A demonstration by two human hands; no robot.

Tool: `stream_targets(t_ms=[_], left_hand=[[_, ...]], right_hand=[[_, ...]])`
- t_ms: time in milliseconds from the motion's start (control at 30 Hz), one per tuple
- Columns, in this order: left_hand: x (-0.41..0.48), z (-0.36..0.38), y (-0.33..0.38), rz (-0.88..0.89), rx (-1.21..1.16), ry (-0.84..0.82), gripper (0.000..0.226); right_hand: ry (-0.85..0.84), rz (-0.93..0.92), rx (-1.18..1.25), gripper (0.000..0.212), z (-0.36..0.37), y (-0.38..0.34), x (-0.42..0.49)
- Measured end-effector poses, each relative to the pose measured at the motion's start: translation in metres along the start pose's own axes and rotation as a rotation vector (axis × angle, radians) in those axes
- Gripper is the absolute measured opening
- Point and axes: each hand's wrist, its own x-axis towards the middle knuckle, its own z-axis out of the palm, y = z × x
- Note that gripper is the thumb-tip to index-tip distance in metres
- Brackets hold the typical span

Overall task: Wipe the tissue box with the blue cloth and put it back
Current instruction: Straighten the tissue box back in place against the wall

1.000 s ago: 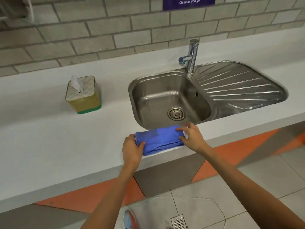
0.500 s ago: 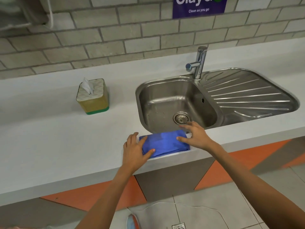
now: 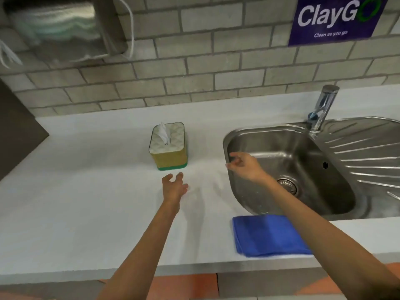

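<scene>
The tissue box [image 3: 168, 148] stands upright on the white counter, yellow-sided with a green base and a white tissue poking from its patterned top. My left hand [image 3: 174, 187] hovers just in front of the box, fingers spread, holding nothing. To the box's right, my right hand [image 3: 242, 164] is over the sink's left rim, fingers loosely curled and empty. The folded blue cloth [image 3: 268, 236] lies flat near the counter's front edge, partly under my right forearm, untouched by either hand.
A steel sink [image 3: 287, 148] with a drainboard and tap [image 3: 322, 107] fills the right side. The white counter [image 3: 86, 191] runs along a brick wall. A metal dispenser [image 3: 58, 27] hangs at the upper left, a purple sign [image 3: 333, 18] at the upper right.
Both hands have let go of the blue cloth and moved forward towards the tissue box. The view has shifted left and closer to the counter.
</scene>
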Motion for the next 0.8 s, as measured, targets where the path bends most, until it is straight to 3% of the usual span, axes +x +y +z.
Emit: stream_targets(t_ms=[167, 367, 633, 800], left_hand=[[0.049, -0.012, 0.027, -0.104, -0.112, 0.08, 0.066], [0.102, -0.016, 0.049, -0.19, -0.177, 0.094, 0.069], [0.165, -0.033, 0.081, -0.199, 0.026, -0.145, 0.043], [0.21, -0.026, 0.103, -0.101, 0.09, -0.108, 0.06]], right_hand=[[-0.053, 0.035, 0.032, 0.05, 0.032, -0.034, 0.051], [-0.045, 0.079, 0.04, 0.05, 0.058, -0.051, 0.104], [-0.054, 0.177, 0.059, 0.066, 0.073, -0.061, 0.167], [-0.022, 0.191, 0.208, 0.082, 0.075, -0.05, 0.195]])
